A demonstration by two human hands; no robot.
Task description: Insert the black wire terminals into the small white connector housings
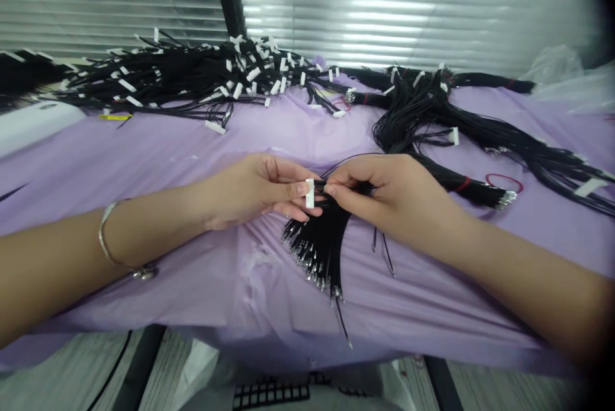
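Between the thumb and fingers of my left hand (pixel 281 190) is a white connector housing (pixel 310 193), held upright. Black wires run from its right side toward my right hand (pixel 372 187), whose thumb and forefinger pinch a black wire close to the housing. The exact wire tip is hidden by the fingers. Below both hands a fanned bundle of black wires (pixel 321 244) with silver crimped ends lies on the purple cloth. A few single wires stick out from under my right hand.
A large heap of black cables with white connectors (pixel 192 75) lies along the back. More wire bundles (pixel 461 184) lie to the right, one tied with red. A white object (pixel 43 120) is at the left, near a yellow strip (pixel 114 117). Purple cloth (pixel 192 283) covers the table.
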